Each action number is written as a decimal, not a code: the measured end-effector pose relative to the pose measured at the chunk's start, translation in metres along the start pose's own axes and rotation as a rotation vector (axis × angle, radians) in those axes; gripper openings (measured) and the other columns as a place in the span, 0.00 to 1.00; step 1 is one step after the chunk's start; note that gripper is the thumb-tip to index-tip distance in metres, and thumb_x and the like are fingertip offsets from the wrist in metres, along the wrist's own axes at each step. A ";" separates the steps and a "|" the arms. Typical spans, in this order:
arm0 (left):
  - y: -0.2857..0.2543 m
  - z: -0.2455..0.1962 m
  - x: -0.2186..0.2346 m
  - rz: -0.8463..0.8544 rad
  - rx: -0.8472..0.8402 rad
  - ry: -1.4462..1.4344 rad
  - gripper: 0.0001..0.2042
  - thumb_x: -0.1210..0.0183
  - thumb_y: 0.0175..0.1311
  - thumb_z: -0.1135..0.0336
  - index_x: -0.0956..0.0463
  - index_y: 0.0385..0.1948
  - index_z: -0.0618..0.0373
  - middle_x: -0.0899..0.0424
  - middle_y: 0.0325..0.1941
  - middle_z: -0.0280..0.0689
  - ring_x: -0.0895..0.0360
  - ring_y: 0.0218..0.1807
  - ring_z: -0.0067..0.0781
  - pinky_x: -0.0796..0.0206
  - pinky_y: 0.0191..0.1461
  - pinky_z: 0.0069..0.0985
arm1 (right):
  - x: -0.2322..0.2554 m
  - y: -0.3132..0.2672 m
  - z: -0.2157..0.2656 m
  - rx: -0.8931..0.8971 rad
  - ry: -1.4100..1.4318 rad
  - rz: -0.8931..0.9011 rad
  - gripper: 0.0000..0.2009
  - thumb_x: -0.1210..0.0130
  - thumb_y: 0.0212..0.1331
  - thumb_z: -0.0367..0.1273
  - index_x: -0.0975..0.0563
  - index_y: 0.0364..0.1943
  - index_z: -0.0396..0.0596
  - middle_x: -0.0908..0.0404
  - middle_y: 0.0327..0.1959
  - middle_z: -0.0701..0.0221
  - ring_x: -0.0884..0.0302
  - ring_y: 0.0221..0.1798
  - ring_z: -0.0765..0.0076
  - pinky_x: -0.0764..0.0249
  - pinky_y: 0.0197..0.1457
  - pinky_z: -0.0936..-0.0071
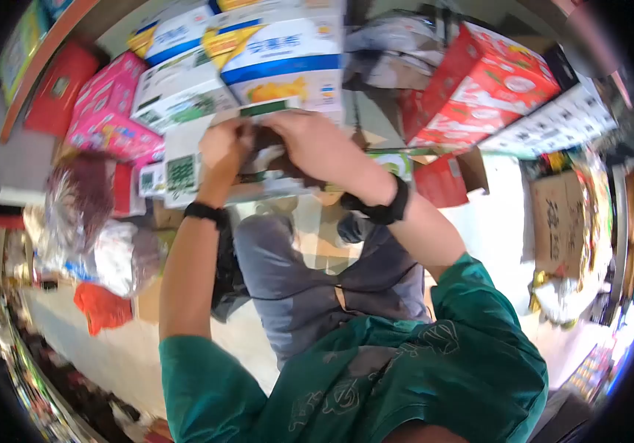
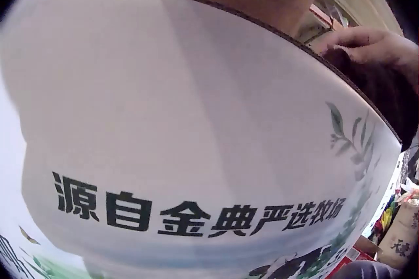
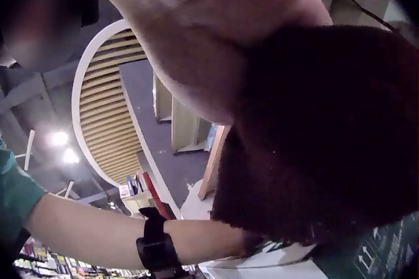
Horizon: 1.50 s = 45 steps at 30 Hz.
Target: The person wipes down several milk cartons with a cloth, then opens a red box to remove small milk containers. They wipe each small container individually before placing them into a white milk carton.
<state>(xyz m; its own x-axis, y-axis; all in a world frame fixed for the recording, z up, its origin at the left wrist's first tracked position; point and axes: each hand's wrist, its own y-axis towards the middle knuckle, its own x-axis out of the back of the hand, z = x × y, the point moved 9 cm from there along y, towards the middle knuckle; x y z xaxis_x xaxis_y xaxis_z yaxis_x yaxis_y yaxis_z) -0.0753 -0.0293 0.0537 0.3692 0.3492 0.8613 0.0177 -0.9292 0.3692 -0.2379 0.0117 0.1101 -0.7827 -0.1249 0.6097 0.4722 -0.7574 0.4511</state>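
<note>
A white milk carton [image 1: 182,148] with green print stands in front of the person in the head view. Its printed side [image 2: 163,95] fills most of the left wrist view. The right hand [image 1: 303,140] grips a dark brown cloth [image 3: 314,135], which hangs below the palm in the right wrist view. Over the carton's top, the left hand [image 1: 224,151] is close beside the right one, its fingers bent toward the cloth. I cannot tell what the left fingers hold. In the left wrist view the right hand [image 2: 376,46] and cloth show beyond the carton's upper edge.
Blue-and-white boxes [image 1: 280,59] stack behind the carton. A pink box [image 1: 106,107] stands left, and a red gift box [image 1: 487,85] right. Plastic bags [image 1: 121,255] and a red bag [image 1: 103,306] lie at the lower left. A brown cardboard box [image 1: 559,221] is at far right.
</note>
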 end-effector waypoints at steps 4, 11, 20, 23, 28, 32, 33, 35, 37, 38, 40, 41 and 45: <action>-0.001 0.000 0.000 0.013 0.011 -0.001 0.12 0.43 0.62 0.53 0.16 0.29 0.48 0.16 0.27 0.43 0.18 0.32 0.51 0.26 0.36 0.41 | -0.006 0.003 -0.018 0.011 -0.050 -0.316 0.18 0.44 0.52 0.27 0.24 0.49 0.39 0.21 0.48 0.51 0.23 0.50 0.42 0.27 0.53 0.56; 0.002 0.000 -0.007 0.070 0.013 0.032 0.15 0.44 0.63 0.52 0.19 0.24 0.51 0.17 0.26 0.43 0.19 0.30 0.51 0.28 0.34 0.41 | -0.026 -0.023 -0.002 0.064 -0.311 -0.184 0.33 0.34 0.45 0.40 0.28 0.55 0.33 0.26 0.56 0.54 0.31 0.63 0.48 0.34 0.66 0.58; -0.005 0.002 -0.003 0.030 0.028 -0.020 0.17 0.44 0.62 0.49 0.18 0.26 0.53 0.17 0.26 0.45 0.19 0.30 0.54 0.28 0.35 0.42 | -0.021 -0.042 0.009 0.103 -0.093 -0.051 0.21 0.40 0.52 0.28 0.27 0.51 0.34 0.23 0.51 0.52 0.26 0.56 0.46 0.30 0.61 0.58; -0.001 -0.002 0.001 -0.030 -0.003 -0.027 0.15 0.42 0.60 0.53 0.19 0.22 0.53 0.18 0.23 0.44 0.20 0.28 0.53 0.28 0.32 0.43 | -0.018 -0.003 -0.025 0.070 -0.111 -0.153 0.11 0.43 0.54 0.26 0.25 0.41 0.36 0.22 0.42 0.54 0.24 0.47 0.44 0.28 0.52 0.56; 0.007 -0.003 -0.001 -0.014 0.018 0.005 0.15 0.42 0.59 0.55 0.20 0.19 0.53 0.19 0.21 0.44 0.21 0.27 0.53 0.28 0.31 0.42 | -0.022 0.036 -0.057 0.054 -0.186 -0.155 0.13 0.43 0.55 0.27 0.25 0.44 0.36 0.21 0.46 0.53 0.24 0.51 0.45 0.27 0.54 0.57; 0.009 -0.002 -0.001 -0.024 0.019 -0.010 0.15 0.42 0.59 0.54 0.21 0.18 0.53 0.19 0.21 0.44 0.21 0.26 0.53 0.29 0.31 0.43 | -0.013 0.007 -0.035 0.098 -0.115 -0.202 0.15 0.43 0.55 0.26 0.25 0.48 0.36 0.21 0.48 0.52 0.25 0.53 0.44 0.28 0.57 0.58; 0.008 -0.001 -0.001 -0.049 -0.002 0.010 0.15 0.42 0.59 0.54 0.21 0.18 0.53 0.19 0.21 0.44 0.21 0.26 0.53 0.29 0.31 0.42 | -0.013 -0.007 -0.027 0.092 -0.089 -0.180 0.16 0.43 0.56 0.26 0.25 0.49 0.36 0.21 0.49 0.52 0.25 0.54 0.44 0.28 0.58 0.58; 0.007 -0.001 -0.003 -0.099 -0.050 0.039 0.15 0.42 0.59 0.54 0.21 0.18 0.53 0.19 0.21 0.44 0.21 0.26 0.53 0.29 0.31 0.42 | -0.018 -0.035 -0.014 0.067 -0.050 -0.123 0.18 0.43 0.57 0.26 0.25 0.53 0.37 0.22 0.52 0.51 0.26 0.58 0.45 0.29 0.61 0.58; 0.004 0.001 -0.004 -0.091 -0.032 0.024 0.15 0.42 0.59 0.54 0.21 0.18 0.53 0.19 0.21 0.44 0.21 0.26 0.53 0.29 0.30 0.42 | -0.016 -0.059 0.003 0.035 -0.031 -0.128 0.19 0.43 0.57 0.26 0.25 0.54 0.38 0.22 0.52 0.52 0.27 0.59 0.47 0.30 0.63 0.59; 0.002 0.002 -0.004 -0.087 -0.021 0.019 0.15 0.42 0.59 0.54 0.21 0.18 0.53 0.19 0.21 0.44 0.21 0.26 0.53 0.29 0.30 0.42 | -0.013 -0.062 0.002 0.017 0.001 -0.149 0.18 0.43 0.57 0.26 0.25 0.54 0.38 0.22 0.52 0.53 0.27 0.59 0.47 0.30 0.63 0.59; 0.000 -0.001 -0.003 -0.073 -0.014 0.025 0.14 0.42 0.58 0.55 0.21 0.17 0.51 0.19 0.20 0.43 0.20 0.26 0.53 0.28 0.31 0.44 | -0.015 -0.067 -0.003 -0.017 0.078 -0.196 0.18 0.42 0.57 0.26 0.24 0.53 0.39 0.21 0.53 0.54 0.27 0.60 0.48 0.30 0.63 0.60; 0.000 -0.001 -0.001 -0.071 -0.011 0.034 0.14 0.42 0.58 0.55 0.21 0.16 0.51 0.19 0.20 0.43 0.20 0.26 0.53 0.28 0.31 0.44 | -0.017 -0.065 -0.008 -0.034 0.097 -0.211 0.17 0.43 0.58 0.26 0.24 0.53 0.40 0.21 0.54 0.55 0.27 0.60 0.48 0.30 0.63 0.60; 0.002 -0.006 0.002 -0.041 -0.027 -0.003 0.15 0.42 0.59 0.55 0.22 0.16 0.52 0.19 0.20 0.43 0.20 0.26 0.53 0.28 0.31 0.44 | -0.013 -0.038 -0.036 -0.084 0.135 -0.279 0.15 0.44 0.60 0.26 0.23 0.52 0.42 0.20 0.54 0.58 0.25 0.59 0.49 0.29 0.62 0.63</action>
<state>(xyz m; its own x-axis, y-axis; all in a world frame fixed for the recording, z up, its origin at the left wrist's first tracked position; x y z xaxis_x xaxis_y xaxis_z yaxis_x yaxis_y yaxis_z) -0.0799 -0.0301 0.0581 0.3716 0.3863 0.8442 0.0081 -0.9106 0.4132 -0.2604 0.0194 0.0614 -0.9269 0.0156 0.3750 0.2005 -0.8241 0.5297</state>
